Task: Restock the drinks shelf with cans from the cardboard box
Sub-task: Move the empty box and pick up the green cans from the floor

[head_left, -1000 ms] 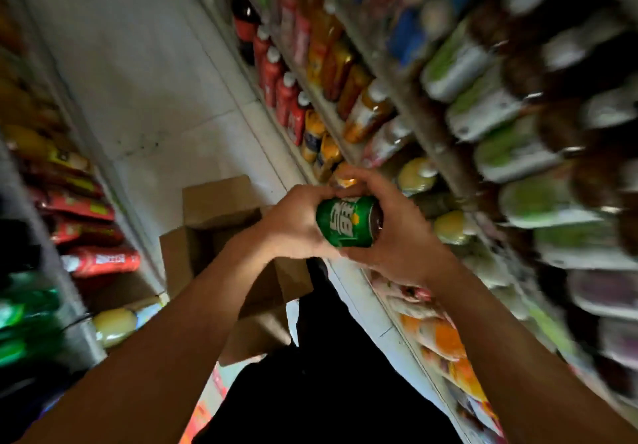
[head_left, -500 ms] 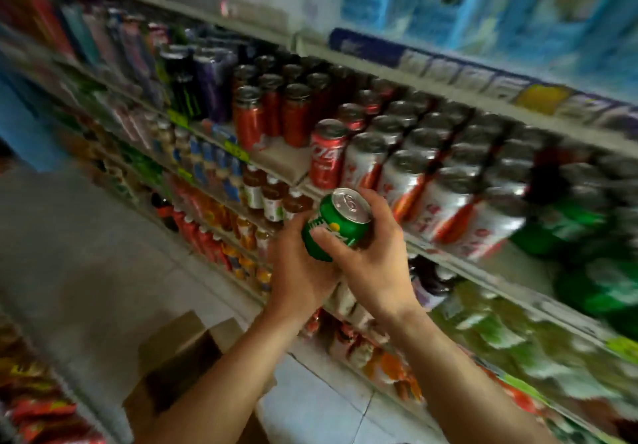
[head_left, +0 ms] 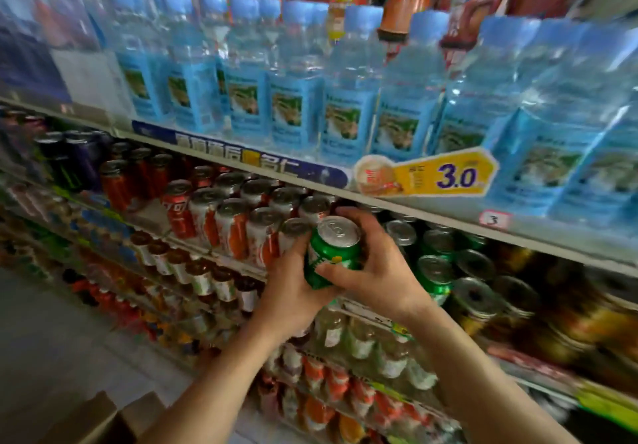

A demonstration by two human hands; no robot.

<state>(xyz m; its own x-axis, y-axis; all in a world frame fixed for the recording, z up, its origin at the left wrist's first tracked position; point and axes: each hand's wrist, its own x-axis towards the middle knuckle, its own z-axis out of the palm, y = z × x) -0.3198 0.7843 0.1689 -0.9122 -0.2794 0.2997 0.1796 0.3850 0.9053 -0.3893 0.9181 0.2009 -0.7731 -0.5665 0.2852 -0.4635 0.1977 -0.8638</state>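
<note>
A green can (head_left: 331, 254) with a silver top is held upright between both hands, in front of the drinks shelf (head_left: 448, 217). My left hand (head_left: 288, 291) cups its lower left side. My right hand (head_left: 379, 271) wraps its right side and back. The can hovers at the front edge of the can row, between red-and-white cans (head_left: 238, 229) on the left and green cans (head_left: 435, 271) on the right. A flap of the cardboard box (head_left: 100, 419) shows at the bottom left on the floor.
Blue-labelled water bottles (head_left: 345, 98) fill the shelf above, with a yellow 3.0 price tag (head_left: 428, 176) on its edge. Dark cans (head_left: 76, 160) stand at far left. Lower shelves hold small bottles (head_left: 207, 278). The grey tiled floor (head_left: 45, 340) lies to the left.
The view has lifted from the floor and box to the shelf. Both hands have raised the green can and moved it up to the can row.
</note>
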